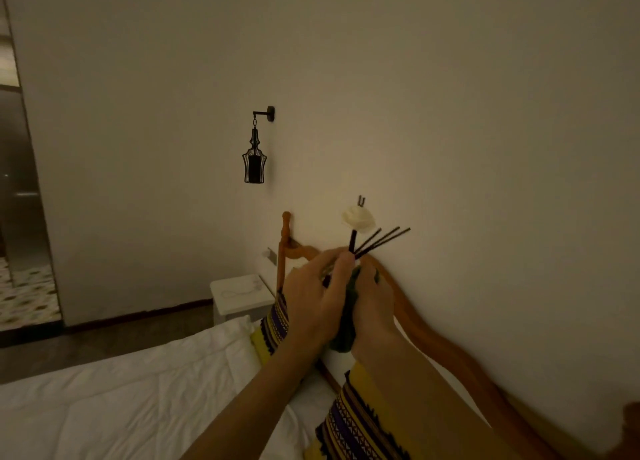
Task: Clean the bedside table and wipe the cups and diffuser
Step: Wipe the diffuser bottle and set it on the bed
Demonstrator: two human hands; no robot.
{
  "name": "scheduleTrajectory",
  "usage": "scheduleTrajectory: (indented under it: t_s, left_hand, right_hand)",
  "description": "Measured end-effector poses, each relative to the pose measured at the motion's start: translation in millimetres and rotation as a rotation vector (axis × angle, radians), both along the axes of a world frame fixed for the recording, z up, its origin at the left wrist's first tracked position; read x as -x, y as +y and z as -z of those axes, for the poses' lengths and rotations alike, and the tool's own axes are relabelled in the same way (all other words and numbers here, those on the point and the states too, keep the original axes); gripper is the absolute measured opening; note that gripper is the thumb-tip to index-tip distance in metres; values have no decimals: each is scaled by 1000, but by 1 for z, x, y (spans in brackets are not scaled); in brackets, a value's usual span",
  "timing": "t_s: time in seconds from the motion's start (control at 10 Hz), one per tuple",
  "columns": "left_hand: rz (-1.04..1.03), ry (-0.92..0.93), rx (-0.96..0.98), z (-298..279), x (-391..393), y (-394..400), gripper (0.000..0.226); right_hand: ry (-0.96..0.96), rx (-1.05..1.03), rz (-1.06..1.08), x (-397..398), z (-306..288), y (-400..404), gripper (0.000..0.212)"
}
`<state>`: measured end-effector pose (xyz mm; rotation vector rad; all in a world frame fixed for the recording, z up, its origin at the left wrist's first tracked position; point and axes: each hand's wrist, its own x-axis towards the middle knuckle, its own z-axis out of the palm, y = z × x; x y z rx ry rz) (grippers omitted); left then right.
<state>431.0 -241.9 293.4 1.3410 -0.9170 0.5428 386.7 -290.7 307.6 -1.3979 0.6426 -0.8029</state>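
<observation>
Both hands are raised together above the bed. The left hand (313, 298) curls around the reed diffuser (360, 248), fingers closed at the base of the sticks. The right hand (372, 305) grips a dark green cloth (347, 316) against it. Four dark reeds (382, 240) fan up and rightward from the fingertips, one carrying a white flower (358, 219). No readable writing. Farther left stands one white bedside table (239, 295).

- The wall (450, 96) is plain and pale, and the room is dim.
- A black lamp (255, 158) hangs on the wall from a small arm. It is not lit.
- A wooden headboard (450, 349) runs along the wall.
- The bed (121, 390) has a white cover.
- Yellow pillows (356, 425) with dark stripes lean by the headboard.
- The floor (104, 345) is dark.
</observation>
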Motion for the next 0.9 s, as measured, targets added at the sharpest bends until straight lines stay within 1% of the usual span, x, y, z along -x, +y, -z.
scheduleTrajectory:
  t_s: [0.1, 0.2, 0.3, 0.4, 0.5, 0.6, 0.7, 0.8, 0.9]
  left_hand:
    - [145, 75, -83, 5, 1, 6, 20]
    - [293, 283, -133, -4, -12, 16, 21]
    - [369, 388, -81, -9, -20, 22, 23]
    - [397, 431, -25, -11, -10, 17, 25]
    - [411, 520, 72, -15, -4, 11, 35]
    - [460, 620, 146, -22, -6, 7, 38]
    - [428, 621, 94, -25, -12, 6, 32]
    - [388, 630, 64, -26, -19, 8, 30]
    - [319, 602, 57, -24, -26, 13, 31]
  right_hand:
    - [13, 128, 41, 3, 11, -1, 39]
    - [57, 242, 63, 6, 17, 3, 43]
    - [11, 202, 59, 2, 17, 2, 46]
    - [-161, -241, -73, -2, 9, 0, 48]
    - [-281, -403, -100, -8, 7, 2, 55]
    - [-285, -379, -148, -15, 12, 9, 53]
    - [-289, -336, -184, -15, 28, 16, 46]
    - [-275, -259, -242, -9, 41, 14, 32]
    - [-171, -74, -222, -2, 41, 3, 43]
